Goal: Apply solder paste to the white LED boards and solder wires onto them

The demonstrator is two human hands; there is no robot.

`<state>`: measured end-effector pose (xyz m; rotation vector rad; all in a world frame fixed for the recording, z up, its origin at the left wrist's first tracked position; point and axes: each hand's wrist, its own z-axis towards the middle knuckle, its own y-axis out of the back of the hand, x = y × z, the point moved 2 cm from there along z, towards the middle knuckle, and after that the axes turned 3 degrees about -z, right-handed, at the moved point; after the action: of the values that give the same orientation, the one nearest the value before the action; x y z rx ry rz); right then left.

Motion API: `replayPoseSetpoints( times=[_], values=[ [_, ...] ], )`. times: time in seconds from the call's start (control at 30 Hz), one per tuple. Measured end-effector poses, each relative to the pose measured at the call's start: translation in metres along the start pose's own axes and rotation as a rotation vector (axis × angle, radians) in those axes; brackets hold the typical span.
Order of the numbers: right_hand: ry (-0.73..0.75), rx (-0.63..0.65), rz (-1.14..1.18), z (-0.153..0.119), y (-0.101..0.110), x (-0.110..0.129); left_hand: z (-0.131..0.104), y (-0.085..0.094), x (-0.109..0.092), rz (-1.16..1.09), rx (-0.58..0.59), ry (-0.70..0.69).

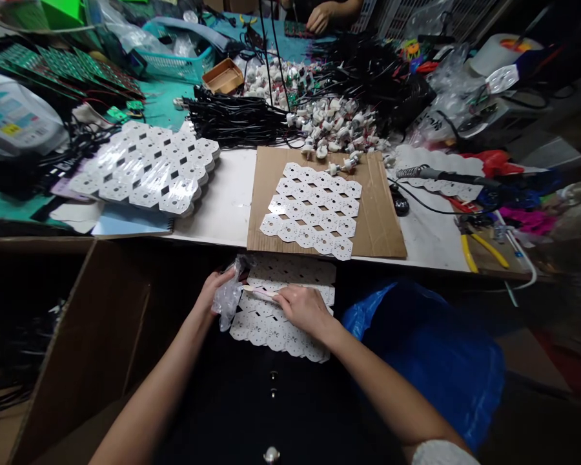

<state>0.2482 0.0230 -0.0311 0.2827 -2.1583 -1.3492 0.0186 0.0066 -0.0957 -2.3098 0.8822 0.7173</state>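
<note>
White perforated sheets (275, 329) with scalloped edges lie stacked on my lap, below the table edge. My left hand (217, 290) grips crumpled clear plastic (227, 300) at the stack's left side. Over the stack, my right hand (303, 310) has its fingers closed on a thin pale strip (260, 292) that reaches toward the plastic. A single white perforated sheet (314, 210) rests on the brown cardboard (380, 219) in front of me. Another stack of such sheets (150, 168), under shiny film, stands on the table to the left.
White components (336, 123) and black cables (237, 119) are heaped behind the cardboard. A soldering iron (445, 175) and yellow-handled pliers (487, 248) lie on the right. Below hangs a blue bag (416, 349). Another person's hand (322, 17) is across the table.
</note>
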Motion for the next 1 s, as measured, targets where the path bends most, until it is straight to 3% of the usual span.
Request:
replayPoseSetpoints(
  times=[0.2, 0.33, 0.43, 0.5, 0.6, 0.8, 1.0],
  values=[
    [0.081, 0.073, -0.007, -0.012, -0.013, 0.016, -0.001, -0.003, 0.000, -0.018, 0.061, -0.022],
    [0.013, 0.012, 0.028, -0.023, -0.009, -0.001, -0.001, -0.003, -0.001, -0.016, 0.020, -0.015],
    [-0.069, -0.011, 0.011, -0.033, -0.009, -0.015, -0.001, -0.004, -0.003, -0.001, 0.083, -0.012],
    [-0.059, 0.015, 0.002, -0.040, -0.012, -0.017, -0.001, -0.005, -0.003, 0.010, 0.111, -0.006],
    [0.004, 0.046, 0.050, -0.050, -0.016, -0.019, -0.002, -0.005, -0.003, 0.011, 0.065, -0.012],
    [-0.135, -0.073, 0.085, -0.067, -0.013, -0.046, 0.001, -0.002, -0.001, 0.001, 0.043, -0.031],
    [-0.058, 0.022, 0.069, -0.077, -0.013, -0.044, 0.004, 0.000, -0.001, 0.017, 0.113, -0.046]
  ],
)
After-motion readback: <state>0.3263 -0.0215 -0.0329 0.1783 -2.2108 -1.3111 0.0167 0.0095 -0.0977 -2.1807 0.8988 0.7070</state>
